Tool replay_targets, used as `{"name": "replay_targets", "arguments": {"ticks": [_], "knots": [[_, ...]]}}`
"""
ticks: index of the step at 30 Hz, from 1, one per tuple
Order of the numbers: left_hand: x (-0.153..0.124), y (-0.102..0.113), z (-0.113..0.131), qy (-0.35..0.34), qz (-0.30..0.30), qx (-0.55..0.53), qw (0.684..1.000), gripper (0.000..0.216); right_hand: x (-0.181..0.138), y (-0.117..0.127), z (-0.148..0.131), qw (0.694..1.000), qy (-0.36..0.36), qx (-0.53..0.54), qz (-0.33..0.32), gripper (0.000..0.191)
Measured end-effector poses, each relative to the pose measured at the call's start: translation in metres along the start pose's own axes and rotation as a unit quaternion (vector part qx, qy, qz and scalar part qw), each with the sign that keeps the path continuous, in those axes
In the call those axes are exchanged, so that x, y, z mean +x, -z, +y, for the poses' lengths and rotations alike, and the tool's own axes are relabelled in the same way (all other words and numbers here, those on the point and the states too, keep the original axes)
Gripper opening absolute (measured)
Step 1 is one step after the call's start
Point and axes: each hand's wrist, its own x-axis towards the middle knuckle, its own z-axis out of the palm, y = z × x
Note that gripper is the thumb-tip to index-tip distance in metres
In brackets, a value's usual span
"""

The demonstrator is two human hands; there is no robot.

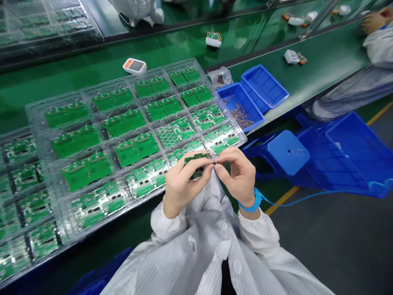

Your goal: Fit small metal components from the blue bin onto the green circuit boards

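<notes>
My left hand (181, 177) is closed on a small green circuit board (196, 158), held just off the front edge of a clear plastic tray (39, 114) filled with several green boards. My right hand (236, 171) pinches a tiny dark part (215, 164) against the board's right end. A blue wrist strap (252, 203) with a blue cord circles my right wrist. Both arms wear white striped sleeves.
Blue bins (242, 107) with small metal parts stand right of the tray, beside an empty blue bin (265, 84). A blue stool (281, 153) and blue crates (353, 151) sit on the floor at right. White-and-orange devices (134, 66) lie on the green belt. Another person's sleeve (379, 45) shows top right.
</notes>
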Motion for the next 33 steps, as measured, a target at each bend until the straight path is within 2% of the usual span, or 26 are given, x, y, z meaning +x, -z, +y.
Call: {"name": "replay_targets", "arguments": {"ticks": [3, 7, 13, 20, 27, 30, 33], "knots": [[0.0, 0.001, 0.002, 0.013, -0.008, -0.009, 1.0, 0.014, 0.0, 0.003, 0.001, 1.0, 0.029, -0.006, -0.002, 0.003], [0.0, 0.002, 0.004, 0.034, -0.026, -0.022, 0.999, 0.015, 0.001, 0.005, 0.003, 1.0, 0.029, -0.012, 0.001, 0.004], [0.001, 0.004, 0.002, 0.023, -0.037, -0.037, 0.998, 0.014, -0.002, 0.007, 0.004, 0.998, 0.055, -0.02, -0.003, 0.004], [0.001, 0.005, 0.002, 0.023, -0.062, -0.033, 0.997, 0.011, 0.005, 0.019, 0.006, 0.99, 0.125, -0.037, -0.054, 0.013], [0.002, 0.001, 0.003, 0.018, -0.089, -0.056, 0.994, 0.013, 0.013, 0.034, 0.002, 0.987, 0.119, -0.048, -0.096, 0.011], [0.003, -0.002, 0.005, 0.026, -0.095, -0.065, 0.993, 0.015, 0.01, 0.03, 0.003, 0.996, 0.073, 0.005, -0.053, 0.011], [0.0, -0.008, 0.004, 0.044, -0.103, -0.104, 0.988, 0.029, 0.007, 0.02, 0.005, 0.999, 0.026, 0.04, 0.014, 0.015]]}}
